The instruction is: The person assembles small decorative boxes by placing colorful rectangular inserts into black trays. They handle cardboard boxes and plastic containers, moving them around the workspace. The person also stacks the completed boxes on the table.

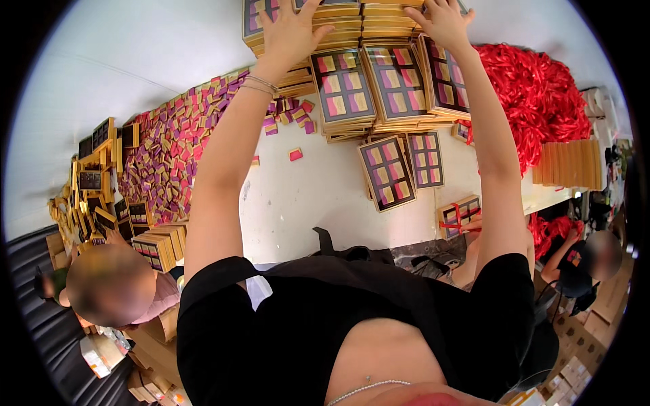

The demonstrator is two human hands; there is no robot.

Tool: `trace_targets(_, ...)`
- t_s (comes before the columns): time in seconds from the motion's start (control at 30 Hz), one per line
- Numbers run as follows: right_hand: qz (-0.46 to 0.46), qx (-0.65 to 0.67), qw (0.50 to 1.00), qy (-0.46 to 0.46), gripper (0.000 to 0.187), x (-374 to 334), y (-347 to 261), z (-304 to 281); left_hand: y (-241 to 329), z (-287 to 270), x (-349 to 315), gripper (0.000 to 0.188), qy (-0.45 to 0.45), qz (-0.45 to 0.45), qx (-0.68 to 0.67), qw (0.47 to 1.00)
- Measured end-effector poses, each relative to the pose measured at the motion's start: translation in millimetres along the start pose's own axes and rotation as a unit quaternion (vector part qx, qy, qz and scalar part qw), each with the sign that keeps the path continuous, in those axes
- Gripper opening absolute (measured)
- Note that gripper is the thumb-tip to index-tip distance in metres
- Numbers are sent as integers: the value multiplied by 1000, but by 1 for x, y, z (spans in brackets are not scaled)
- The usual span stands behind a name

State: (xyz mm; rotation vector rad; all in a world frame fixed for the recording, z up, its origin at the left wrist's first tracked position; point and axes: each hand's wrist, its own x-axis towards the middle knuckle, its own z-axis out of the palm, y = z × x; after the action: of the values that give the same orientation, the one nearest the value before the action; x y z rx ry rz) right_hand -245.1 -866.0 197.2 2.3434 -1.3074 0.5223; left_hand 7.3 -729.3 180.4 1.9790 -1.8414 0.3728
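Both my arms stretch far forward over the white table to tall stacks of flat gold-edged boxes [338,30]. My left hand [290,32] is at the left part of these stacks, its fingers spread. At the right part, my right hand [443,26] also has its fingers apart, some pointing left over the boxes. Neither hand visibly grips a box, though contact with the stack is hard to judge. Nearer me stand piles of windowed boxes [343,91] showing pink, purple and gold pieces. In front of them lies a tilted windowed box [388,172], partly over another box [425,160].
A broad heap of small pink, purple and gold pieces [169,149] covers the left side. Red ribbons [528,95] pile up at right, beside a row of gold boxes [569,164]. Another person's hand [472,222] touches a ribboned box [460,211]. Co-workers sit left and right.
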Motion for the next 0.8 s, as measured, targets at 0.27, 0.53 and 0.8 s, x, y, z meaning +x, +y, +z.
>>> trace_targets(0.27, 104, 139, 984, -49, 75, -132, -6, -25, -51, -14, -69, 74, 142, -86, -64, 984)
trace_targets(0.53, 142, 209, 962, 102, 52, -150, -72, -81, -68, 22, -88, 59, 87, -247, -427, 865)
trace_targets(0.8, -109, 217, 957, 159, 50, -1, -255, -65, -66, 5, -61, 80, 69, -142, -874, 459)
